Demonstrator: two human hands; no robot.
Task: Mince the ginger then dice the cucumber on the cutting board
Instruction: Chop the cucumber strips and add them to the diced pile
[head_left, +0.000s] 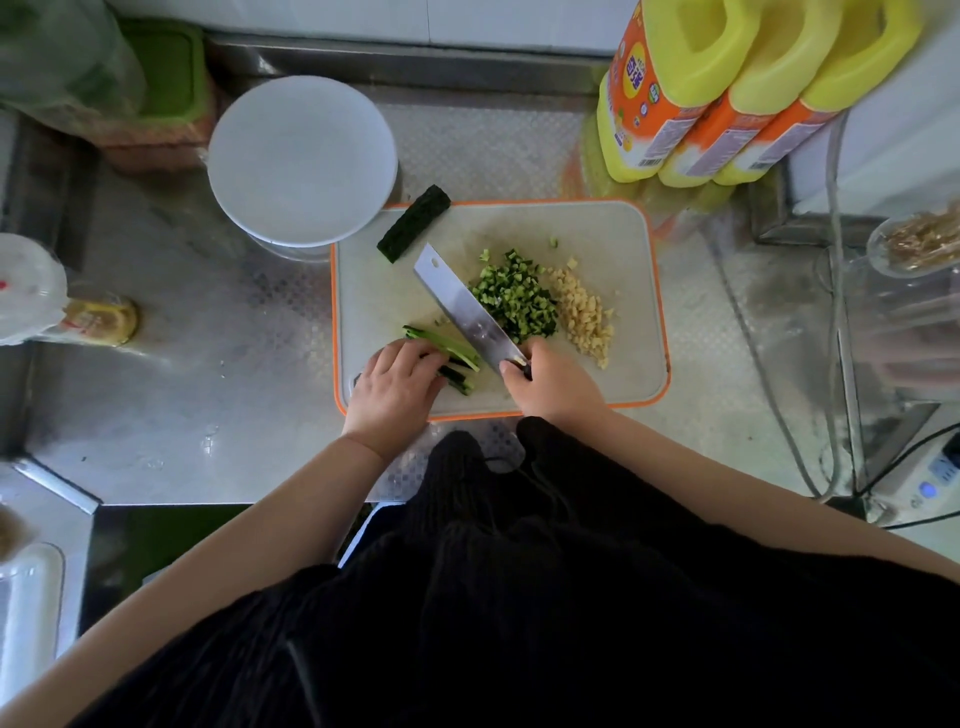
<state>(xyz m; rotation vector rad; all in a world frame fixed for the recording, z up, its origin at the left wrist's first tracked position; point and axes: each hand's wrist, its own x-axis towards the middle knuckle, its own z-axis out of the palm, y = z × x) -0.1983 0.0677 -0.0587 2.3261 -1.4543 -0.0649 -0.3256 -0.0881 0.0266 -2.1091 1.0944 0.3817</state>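
A white cutting board (613, 228) with an orange rim lies on the steel counter. On it sit a pile of diced cucumber (514, 301) and, to its right, a pile of minced ginger (584, 317). My left hand (395, 382) holds down a bundle of cucumber strips (447, 348) near the board's front edge. My right hand (556, 382) grips the handle of a cleaver (465, 306), whose blade lies diagonally between the strips and the diced pile. A dark uncut cucumber piece (414, 223) rests at the board's far left corner.
A white round plate (303, 158) stands just behind the board's left side. Three yellow-and-orange oil bottles (727, 93) stand at the back right. A bag and a jar (104, 322) are at the left; cables and containers crowd the right.
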